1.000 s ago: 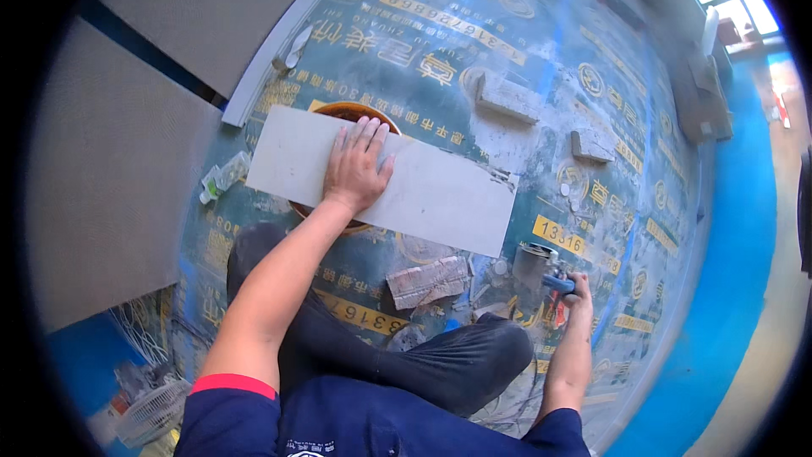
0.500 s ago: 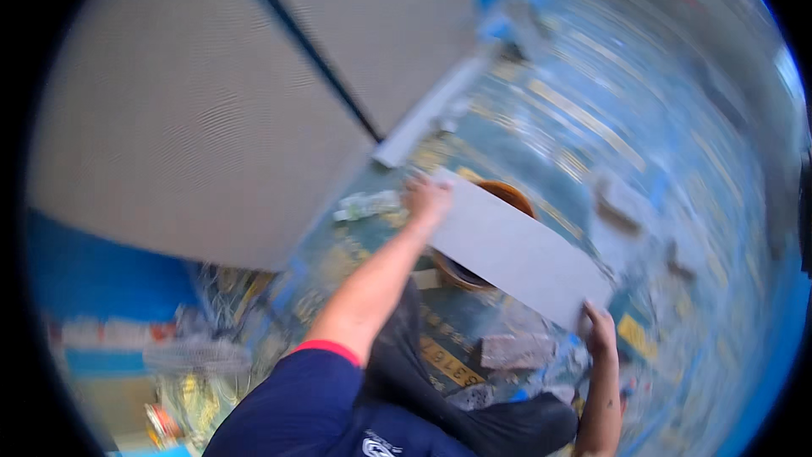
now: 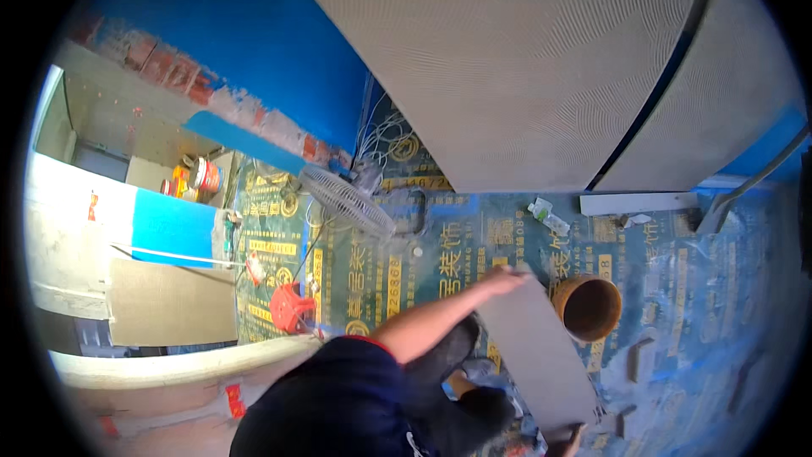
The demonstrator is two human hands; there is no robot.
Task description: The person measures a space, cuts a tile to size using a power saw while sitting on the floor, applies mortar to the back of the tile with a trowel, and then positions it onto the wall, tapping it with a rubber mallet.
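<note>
My left hand grips the upper end of a long, pale grey tile. My right hand holds its lower end near the bottom edge of the view, partly in shadow, and the tile slants between the two. Just right of the tile an orange-brown bucket stands with its open top uncovered. My folded legs in dark trousers lie left of the tile.
A grey fan and cables lie by the blue wall. A red plastic stool stands left of me. Large grey panels rise ahead, with a strip, a plastic bottle and a shovel near their foot.
My right hand has left the tool and taken the tile's end. The tile has moved off the bucket, held in both hands. The view has swung sharply left.
</note>
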